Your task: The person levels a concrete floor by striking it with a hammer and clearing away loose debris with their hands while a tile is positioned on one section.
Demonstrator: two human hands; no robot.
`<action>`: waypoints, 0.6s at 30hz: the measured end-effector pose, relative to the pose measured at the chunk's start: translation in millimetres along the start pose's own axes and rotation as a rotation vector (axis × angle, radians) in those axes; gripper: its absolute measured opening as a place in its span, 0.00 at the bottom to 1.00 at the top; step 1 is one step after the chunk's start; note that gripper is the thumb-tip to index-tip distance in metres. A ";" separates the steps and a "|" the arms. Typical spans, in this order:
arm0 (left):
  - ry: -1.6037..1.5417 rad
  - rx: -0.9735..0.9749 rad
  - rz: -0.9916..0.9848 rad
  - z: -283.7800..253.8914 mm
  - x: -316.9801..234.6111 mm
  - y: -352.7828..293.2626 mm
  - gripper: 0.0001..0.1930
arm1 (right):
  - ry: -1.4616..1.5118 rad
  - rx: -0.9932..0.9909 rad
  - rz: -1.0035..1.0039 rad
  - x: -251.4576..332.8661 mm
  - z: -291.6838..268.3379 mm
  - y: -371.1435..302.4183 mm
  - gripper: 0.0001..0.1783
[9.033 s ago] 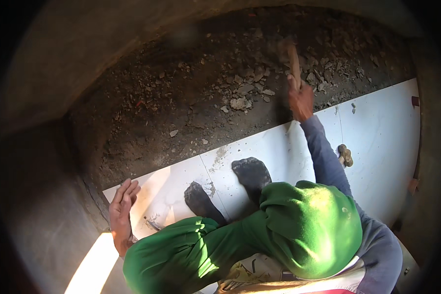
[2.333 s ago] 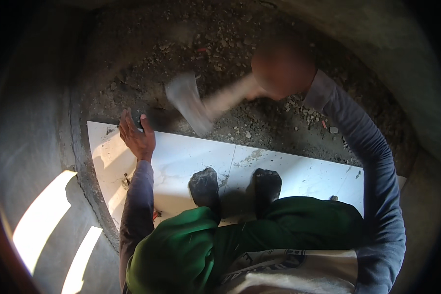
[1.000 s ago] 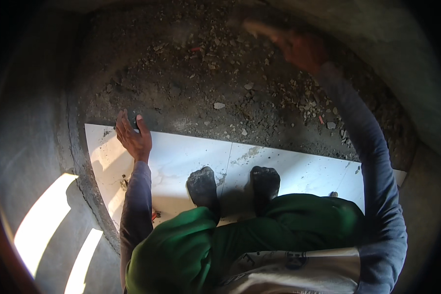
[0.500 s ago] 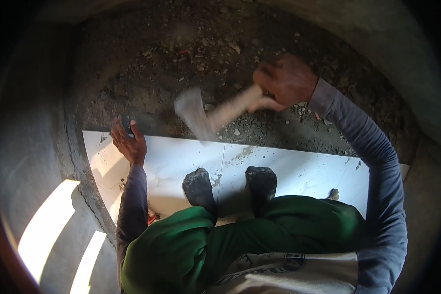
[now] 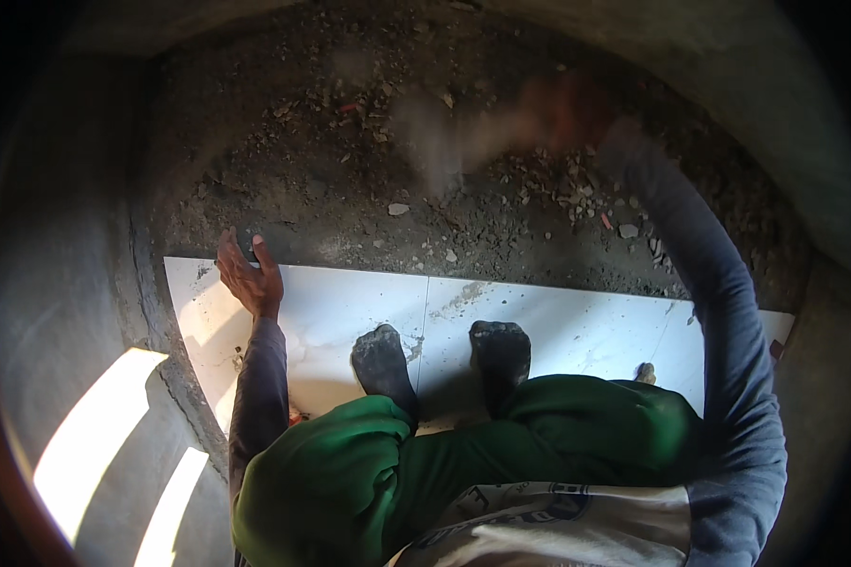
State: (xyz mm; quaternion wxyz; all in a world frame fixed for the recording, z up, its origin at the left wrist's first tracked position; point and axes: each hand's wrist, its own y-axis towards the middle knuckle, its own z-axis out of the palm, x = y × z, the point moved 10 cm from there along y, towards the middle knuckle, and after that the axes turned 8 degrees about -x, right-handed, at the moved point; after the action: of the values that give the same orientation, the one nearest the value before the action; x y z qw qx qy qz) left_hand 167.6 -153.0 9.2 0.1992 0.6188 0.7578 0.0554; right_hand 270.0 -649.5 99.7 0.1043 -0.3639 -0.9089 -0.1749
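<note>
White marbled floor tiles (image 5: 350, 291) lie in a row beneath my two dark-socked feet. My left hand (image 5: 250, 276) rests on their far edge at the left, fingers stretched toward the dirt and thumb apart, holding nothing I can see. Over the rough ground (image 5: 350, 222) at the upper right, my right hand (image 5: 567, 111) is smeared by motion. It is closed on the pale handle of a short-handled chopping tool (image 5: 435, 142) with a broad flat head. That head is only a blur above the dirt, so its exact kind is unclear.
Loose stone chips and rubble (image 5: 577, 194) cover the ground beyond the tiles. A grey wall (image 5: 66, 246) rises on the left, with bright sunlight patches low on it. Another wall (image 5: 775, 104) curves round the right. A small brown lump (image 5: 645, 373) sits on the tiles near my right knee.
My right hand has lifted the chopping tool up and away from the tile edge, uncovering dirt and chips there. My left hand stays nearly still at the edge.
</note>
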 end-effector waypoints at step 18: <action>0.035 0.006 -0.013 -3.5 7.0 -2.4 0.29 | -0.103 0.047 0.476 -8.7 14.7 3.2 0.41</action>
State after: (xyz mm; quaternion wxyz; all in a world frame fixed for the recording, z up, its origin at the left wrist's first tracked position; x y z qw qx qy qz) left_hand 163.0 -146.2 10.0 0.1843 0.6134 0.7654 0.0628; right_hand 277.5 -647.0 84.3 0.1047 -0.5737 -0.8055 -0.1054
